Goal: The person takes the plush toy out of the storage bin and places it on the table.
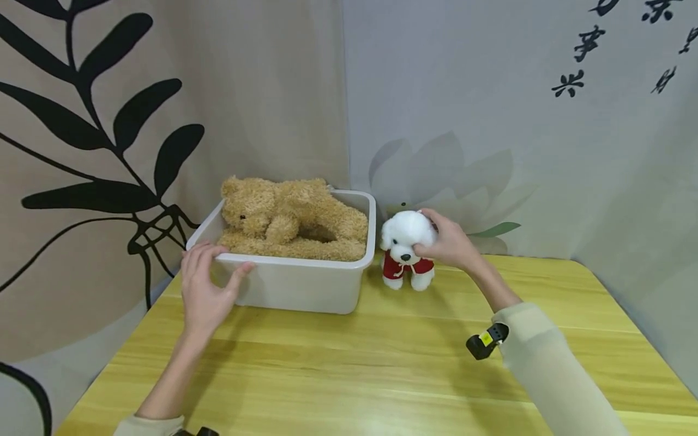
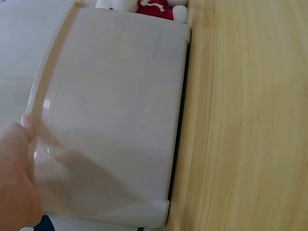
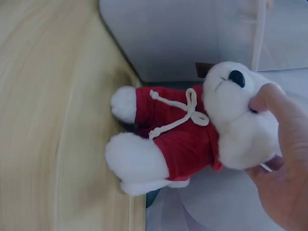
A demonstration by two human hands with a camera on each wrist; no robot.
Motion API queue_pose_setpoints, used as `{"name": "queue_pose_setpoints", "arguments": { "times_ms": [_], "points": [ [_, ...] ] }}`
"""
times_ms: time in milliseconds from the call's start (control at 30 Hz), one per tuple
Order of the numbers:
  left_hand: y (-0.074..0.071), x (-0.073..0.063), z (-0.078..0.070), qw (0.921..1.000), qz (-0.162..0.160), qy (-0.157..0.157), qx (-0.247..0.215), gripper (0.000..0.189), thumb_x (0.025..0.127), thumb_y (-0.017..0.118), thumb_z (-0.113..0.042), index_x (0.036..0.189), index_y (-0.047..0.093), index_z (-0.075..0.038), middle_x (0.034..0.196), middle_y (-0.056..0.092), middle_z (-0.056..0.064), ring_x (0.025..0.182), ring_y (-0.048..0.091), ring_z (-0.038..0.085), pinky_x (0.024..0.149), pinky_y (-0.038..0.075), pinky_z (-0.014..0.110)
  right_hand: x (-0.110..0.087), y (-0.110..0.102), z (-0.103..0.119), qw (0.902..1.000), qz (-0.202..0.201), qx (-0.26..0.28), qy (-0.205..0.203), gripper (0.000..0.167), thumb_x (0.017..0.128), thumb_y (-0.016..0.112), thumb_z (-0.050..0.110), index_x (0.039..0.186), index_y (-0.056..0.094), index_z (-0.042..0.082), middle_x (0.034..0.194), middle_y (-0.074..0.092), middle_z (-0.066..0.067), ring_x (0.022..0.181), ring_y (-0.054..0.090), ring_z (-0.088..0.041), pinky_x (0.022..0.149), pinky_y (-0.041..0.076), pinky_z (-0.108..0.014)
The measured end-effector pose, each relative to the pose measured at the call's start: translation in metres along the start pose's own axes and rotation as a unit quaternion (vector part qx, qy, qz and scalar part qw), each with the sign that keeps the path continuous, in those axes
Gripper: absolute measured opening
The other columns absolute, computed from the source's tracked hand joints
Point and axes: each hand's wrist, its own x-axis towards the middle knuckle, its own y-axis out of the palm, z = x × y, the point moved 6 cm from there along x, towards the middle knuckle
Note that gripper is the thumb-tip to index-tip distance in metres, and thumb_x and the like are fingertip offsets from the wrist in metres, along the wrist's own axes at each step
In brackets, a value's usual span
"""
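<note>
Largest first: pale backdrop (image 1: 447,79), dark leaf print at left, black characters at upper right. Then light wood table (image 1: 327,363), spread under everything.

White bin (image 1: 300,286) toward the back of the table, left of center, open-topped, long side facing the head camera. Holds tan teddy bear (image 1: 294,204): lying along the bin's length, head at the left end, taking up most of the opening and bulging over the back rim.

White plush dog (image 1: 405,245) just off the bin's right end. Upright, long axis vertical, head up, paws down at the tabletop, facing the camera. Key geometry: bin's right wall between dog and bear, opening up and to the left of the dog. Can't call from these angles whether dog and wall touch.

Right hand (image 1: 444,239) by far the nearer, right on the dog: gripping the head from the right, thumb on the face by the eye, fingers round behind. Left hand (image 1: 207,297) at the opposite end, holding the bin's front-left rim, thumb along the outside, fingers over the edge.

Small stuff: red top (image 3: 190,144) on the dog, black wrist camera (image 1: 487,341) at the right cuff, cream drawstring (image 3: 192,115) tied in a bow.
</note>
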Motion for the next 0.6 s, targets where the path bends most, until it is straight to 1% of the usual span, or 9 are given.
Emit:
{"name": "queue_pose_setpoints", "arguments": {
  "times_ms": [100, 333, 467, 600],
  "points": [
    [-0.001, 0.001, 0.000, 0.9999, -0.006, 0.007, -0.005, 0.067, 0.083, 0.079, -0.049, 0.111, 0.062, 0.009, 0.120, 0.060, 0.029, 0.127, 0.045, 0.046, 0.125, 0.010, 0.051, 0.000, 0.000, -0.001, 0.9999, 0.010, -0.001, -0.006, 0.075, 0.082, 0.078, 0.016, 0.146, 0.043, 0.002, 0.136, 0.055, -0.021, 0.111, 0.059, -0.036, 0.089, 0.055, -0.054],
    [-0.001, -0.001, 0.002, 0.9997, -0.017, 0.018, -0.007, 0.070, 0.082, 0.076, -0.056, 0.109, 0.064, 0.007, 0.116, 0.061, 0.026, 0.123, 0.047, 0.044, 0.124, 0.012, 0.053, -0.003, -0.004, 0.004, 0.9990, 0.017, -0.019, -0.036, 0.073, 0.086, 0.080, 0.020, 0.147, 0.044, 0.001, 0.140, 0.053, -0.023, 0.119, 0.056, -0.039, 0.095, 0.052, -0.057],
    [-0.001, 0.000, 0.002, 0.9998, -0.011, 0.019, -0.003, 0.074, 0.082, 0.074, -0.060, 0.109, 0.064, 0.008, 0.114, 0.061, 0.026, 0.120, 0.048, 0.045, 0.124, 0.011, 0.052, -0.004, -0.007, 0.009, 0.9988, 0.020, -0.009, -0.045, 0.071, 0.088, 0.078, 0.021, 0.147, 0.044, 0.001, 0.140, 0.053, -0.023, 0.120, 0.056, -0.041, 0.098, 0.050, -0.057],
    [-0.001, 0.004, 0.002, 0.9998, 0.006, 0.019, -0.004, 0.071, 0.082, 0.077, -0.056, 0.109, 0.064, 0.008, 0.112, 0.062, 0.025, 0.115, 0.051, 0.043, 0.125, 0.010, 0.051, -0.002, -0.013, 0.018, 0.9986, 0.012, 0.003, -0.052, 0.069, 0.090, 0.076, 0.022, 0.146, 0.044, -0.001, 0.136, 0.055, -0.024, 0.119, 0.056, -0.042, 0.100, 0.049, -0.058]
  ]
}}
